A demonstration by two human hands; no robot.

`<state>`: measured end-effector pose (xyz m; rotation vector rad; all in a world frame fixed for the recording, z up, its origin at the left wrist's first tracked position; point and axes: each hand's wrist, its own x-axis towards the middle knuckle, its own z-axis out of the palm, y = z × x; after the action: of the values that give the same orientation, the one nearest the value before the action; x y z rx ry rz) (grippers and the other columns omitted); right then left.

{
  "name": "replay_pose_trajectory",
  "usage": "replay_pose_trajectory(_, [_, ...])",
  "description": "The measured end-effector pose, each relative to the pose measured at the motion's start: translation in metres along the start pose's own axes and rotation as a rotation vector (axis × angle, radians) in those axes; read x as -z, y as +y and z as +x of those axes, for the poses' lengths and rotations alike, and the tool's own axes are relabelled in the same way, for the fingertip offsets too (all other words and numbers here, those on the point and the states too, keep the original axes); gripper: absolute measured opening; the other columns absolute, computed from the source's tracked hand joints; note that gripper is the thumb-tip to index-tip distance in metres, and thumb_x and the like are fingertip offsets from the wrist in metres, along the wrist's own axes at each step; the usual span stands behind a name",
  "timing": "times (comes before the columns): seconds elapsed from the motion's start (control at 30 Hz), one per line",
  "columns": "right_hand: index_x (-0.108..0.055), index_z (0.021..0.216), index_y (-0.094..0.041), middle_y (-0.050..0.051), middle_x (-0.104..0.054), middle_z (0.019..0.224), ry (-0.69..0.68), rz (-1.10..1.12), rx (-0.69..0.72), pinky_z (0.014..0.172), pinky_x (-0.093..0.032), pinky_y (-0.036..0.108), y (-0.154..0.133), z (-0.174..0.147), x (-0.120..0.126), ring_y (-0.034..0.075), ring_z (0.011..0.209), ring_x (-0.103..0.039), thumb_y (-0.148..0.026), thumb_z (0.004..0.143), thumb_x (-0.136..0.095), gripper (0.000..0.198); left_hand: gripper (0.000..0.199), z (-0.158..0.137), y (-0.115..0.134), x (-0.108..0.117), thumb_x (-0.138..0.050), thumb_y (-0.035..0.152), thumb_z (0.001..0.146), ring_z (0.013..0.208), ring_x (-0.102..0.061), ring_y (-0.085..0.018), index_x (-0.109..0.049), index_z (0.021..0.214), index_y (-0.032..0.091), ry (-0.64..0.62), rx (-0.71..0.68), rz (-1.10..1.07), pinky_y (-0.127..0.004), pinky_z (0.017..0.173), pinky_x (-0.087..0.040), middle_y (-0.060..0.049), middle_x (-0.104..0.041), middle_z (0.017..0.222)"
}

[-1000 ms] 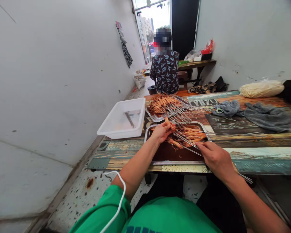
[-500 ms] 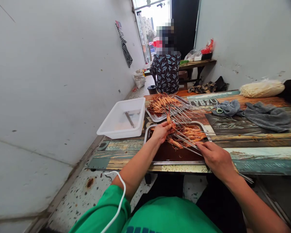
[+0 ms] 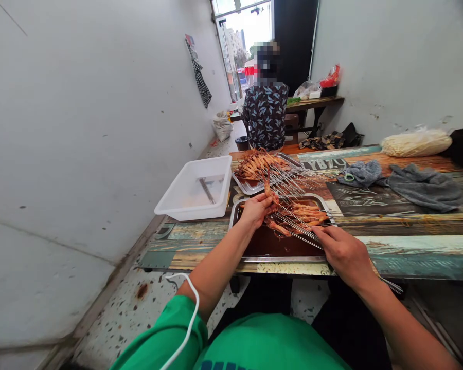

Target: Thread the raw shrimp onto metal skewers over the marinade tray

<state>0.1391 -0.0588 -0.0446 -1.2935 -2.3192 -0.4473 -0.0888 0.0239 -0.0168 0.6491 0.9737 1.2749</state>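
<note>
A near steel tray [image 3: 254, 254] holds dark sauce and several skewered shrimp [image 3: 306, 213]. My left hand [image 3: 256, 209] pinches one shrimp [image 3: 269, 191] at the tray's far left, its body pointing up. My right hand [image 3: 343, 252] grips a bundle of thin metal skewers [image 3: 297, 223] that reach across the tray to that shrimp. Behind it stands a second steel tray [image 3: 242, 186] heaped with skewered shrimp [image 3: 260, 163].
A white plastic tub [image 3: 195, 187] sits at the table's left edge near the wall. Grey cloths [image 3: 424, 184] and a bag of noodles [image 3: 414, 142] lie at right. A person in a patterned shirt [image 3: 265, 115] stands beyond the table, back turned.
The shrimp in my left hand has tipped up and risen slightly along the skewer. My right hand has barely moved. The person beyond has shifted a little.
</note>
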Motion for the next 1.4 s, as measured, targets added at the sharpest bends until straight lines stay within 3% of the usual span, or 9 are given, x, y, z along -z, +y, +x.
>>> replay_pose_trajectory(0.33, [-0.060, 0.114, -0.021, 0.005, -0.065, 0.094, -0.030, 0.041, -0.006, 0.066, -0.039, 0.024, 0.000, 0.000, 0.001, 0.015, 0.081, -0.058, -0.018, 0.088, -0.039, 0.033, 0.009, -0.002, -0.002, -0.004, -0.061, 0.006, 0.073, 0.066, -0.062, -0.009, -0.064, 0.080, 0.011, 0.017, -0.029, 0.028, -0.030, 0.080, -0.050, -0.004, -0.067, 0.076])
replay_pose_trajectory(0.8, [-0.060, 0.113, -0.020, 0.003, -0.065, 0.090, 0.014, -0.014, -0.001, 0.056, -0.033, 0.024, -0.002, 0.000, 0.002, 0.012, 0.073, -0.057, -0.016, 0.087, -0.040, 0.033, 0.009, -0.006, -0.001, -0.010, -0.063, 0.006, 0.068, 0.064, -0.060, -0.009, -0.066, 0.075, 0.011, 0.063, -0.167, 0.080, -0.028, 0.076, -0.049, -0.002, -0.066, 0.072])
replay_pose_trajectory(1.13, [-0.060, 0.113, -0.022, 0.000, -0.065, 0.088, 0.039, -0.080, -0.008, 0.052, -0.029, 0.024, -0.004, 0.000, 0.000, 0.010, 0.067, -0.056, -0.016, 0.087, -0.042, 0.032, 0.009, -0.004, -0.006, -0.012, -0.065, 0.009, 0.068, 0.058, -0.059, -0.008, -0.066, 0.077, 0.011, 0.060, -0.155, 0.053, -0.026, 0.067, -0.049, -0.003, -0.065, 0.072])
replay_pose_trajectory(1.4, [-0.059, 0.113, -0.023, -0.001, -0.065, 0.087, 0.035, -0.108, -0.013, 0.050, -0.028, 0.025, -0.005, -0.001, 0.002, 0.011, 0.065, -0.055, -0.017, 0.086, -0.044, 0.032, 0.009, -0.005, -0.007, -0.011, -0.067, 0.010, 0.067, 0.063, -0.060, -0.008, -0.065, 0.076, 0.011, 0.054, -0.174, 0.031, -0.024, 0.070, -0.049, -0.004, -0.066, 0.075])
